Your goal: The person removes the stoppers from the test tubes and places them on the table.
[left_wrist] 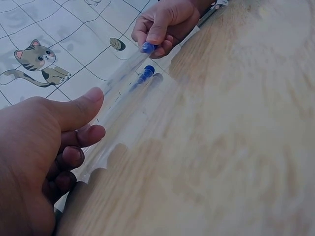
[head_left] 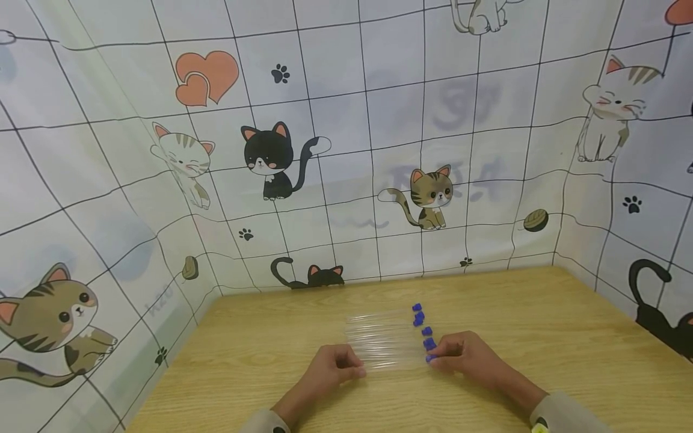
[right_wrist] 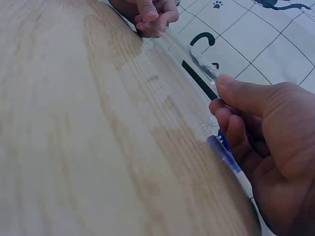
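Observation:
Several clear plastic tubes [head_left: 379, 340] lie side by side on the wooden table, small blue caps [head_left: 418, 319] along their right ends. My left hand [head_left: 337, 364] pinches the left end of the nearest clear tube [left_wrist: 118, 73] between thumb and fingers. At that tube's other end, my right hand [head_left: 467, 358] grips it beside its blue cap [left_wrist: 147, 47]. In the right wrist view the held tube [right_wrist: 189, 54] stretches between both hands, close over the other tubes. The right fingers [right_wrist: 238, 130] partly hide the capped end there.
The light wooden table [head_left: 260, 337] reaches back to a white cloth wall [head_left: 346, 156] with cat drawings and grid lines. More of the same cloth stands at the left and right sides.

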